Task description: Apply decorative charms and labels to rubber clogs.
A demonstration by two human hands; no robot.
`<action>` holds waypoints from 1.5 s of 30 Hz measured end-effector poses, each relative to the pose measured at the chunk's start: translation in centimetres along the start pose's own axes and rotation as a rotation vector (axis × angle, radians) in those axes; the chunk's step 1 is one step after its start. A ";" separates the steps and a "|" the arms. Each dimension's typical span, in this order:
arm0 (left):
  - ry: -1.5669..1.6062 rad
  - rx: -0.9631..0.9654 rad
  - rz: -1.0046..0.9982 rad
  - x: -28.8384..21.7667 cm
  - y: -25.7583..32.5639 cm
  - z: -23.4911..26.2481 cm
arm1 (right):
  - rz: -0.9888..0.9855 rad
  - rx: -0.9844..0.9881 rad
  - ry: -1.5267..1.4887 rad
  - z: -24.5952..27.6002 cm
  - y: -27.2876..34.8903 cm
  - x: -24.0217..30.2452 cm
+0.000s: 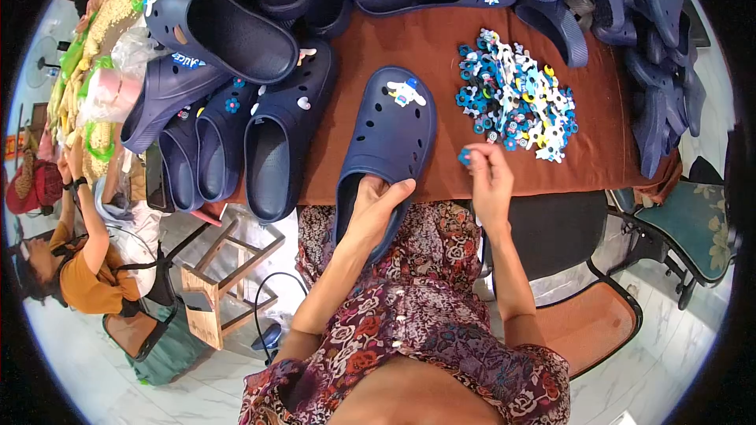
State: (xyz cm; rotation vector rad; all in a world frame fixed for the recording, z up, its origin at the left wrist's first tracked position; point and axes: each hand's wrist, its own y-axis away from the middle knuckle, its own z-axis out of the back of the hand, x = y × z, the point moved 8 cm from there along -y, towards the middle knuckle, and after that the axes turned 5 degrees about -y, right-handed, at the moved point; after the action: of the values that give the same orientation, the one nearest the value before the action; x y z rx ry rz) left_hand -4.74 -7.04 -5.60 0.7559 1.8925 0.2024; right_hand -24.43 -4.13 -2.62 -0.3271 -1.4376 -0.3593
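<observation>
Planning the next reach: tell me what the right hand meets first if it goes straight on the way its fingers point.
Probably the pile of blue and white charms on the brown table. The right hand, pinching a small blue charm, points up and away from the body; depth is unclear.

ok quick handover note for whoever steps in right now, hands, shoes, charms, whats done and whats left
Left hand grips the heel of the navy clog on the brown table.
Right hand pinches a small blue charm beside the clog.
Done: one white character charm sits on the clog's toe.
Left: the other toe holes look empty; the charm pile lies to the right.
</observation>
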 end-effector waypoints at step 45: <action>0.160 -0.004 -0.042 0.2 -0.8 -0.6 | 0.106 0.045 0.118 -5.2 0.2 1.5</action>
State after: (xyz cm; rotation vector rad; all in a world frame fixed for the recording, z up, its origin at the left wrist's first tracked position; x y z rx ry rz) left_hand -5.68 -7.38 -5.83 0.7135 2.0569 0.2466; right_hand -19.50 -6.22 -1.71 -0.3390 -1.3055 -0.2553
